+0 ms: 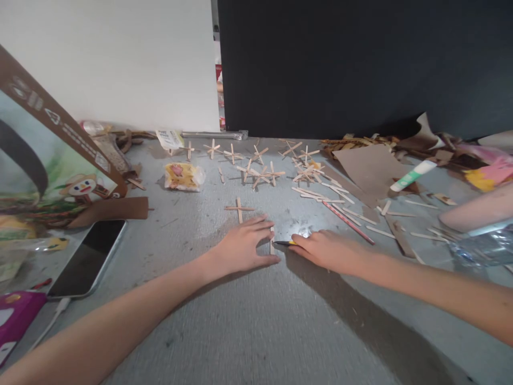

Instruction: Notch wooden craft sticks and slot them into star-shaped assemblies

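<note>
My left hand (242,247) lies flat on the grey table (256,321), fingers stretched toward a short wooden stick (272,241) and pressing its left side. My right hand (324,248) is closed round a small yellow-and-black cutter (285,243) whose tip points at that stick. A stick cross (239,208) lies just beyond my left hand.
Several stick crosses (260,171) and loose sticks (320,190) are spread at the back. A red pencil (348,222), a glue tube (412,175), cardboard pieces (371,168), a phone (88,256), a printed box (52,171) and a snack packet (183,176) surround the work spot.
</note>
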`<state>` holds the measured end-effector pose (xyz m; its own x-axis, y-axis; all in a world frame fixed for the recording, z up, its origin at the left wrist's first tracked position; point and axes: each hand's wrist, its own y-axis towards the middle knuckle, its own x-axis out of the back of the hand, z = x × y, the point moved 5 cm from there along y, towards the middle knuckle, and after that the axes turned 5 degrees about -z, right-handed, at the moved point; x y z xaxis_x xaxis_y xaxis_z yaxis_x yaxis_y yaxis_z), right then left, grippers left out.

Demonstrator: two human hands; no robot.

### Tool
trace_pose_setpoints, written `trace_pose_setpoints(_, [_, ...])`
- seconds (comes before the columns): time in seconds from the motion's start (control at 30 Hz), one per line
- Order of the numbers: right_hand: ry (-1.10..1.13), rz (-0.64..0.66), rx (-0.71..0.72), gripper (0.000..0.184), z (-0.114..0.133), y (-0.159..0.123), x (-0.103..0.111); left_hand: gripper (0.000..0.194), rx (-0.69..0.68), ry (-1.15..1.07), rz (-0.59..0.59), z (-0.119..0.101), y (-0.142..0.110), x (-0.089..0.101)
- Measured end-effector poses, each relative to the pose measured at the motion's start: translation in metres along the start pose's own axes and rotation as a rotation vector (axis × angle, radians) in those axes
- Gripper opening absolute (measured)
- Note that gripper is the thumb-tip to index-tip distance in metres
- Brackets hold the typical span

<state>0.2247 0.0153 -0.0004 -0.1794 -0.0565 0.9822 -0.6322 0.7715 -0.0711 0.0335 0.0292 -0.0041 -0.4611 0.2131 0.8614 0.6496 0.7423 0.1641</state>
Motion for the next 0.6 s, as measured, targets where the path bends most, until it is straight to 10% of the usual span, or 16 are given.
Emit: trace_pose_setpoints(0.6, [-0.005, 0.101, -0.030, 0.035, 0.0005, 0.0013, 0.0000, 0.051, 0.012, -0.017, 0.016, 0.0021, 0.0015, -0.0026])
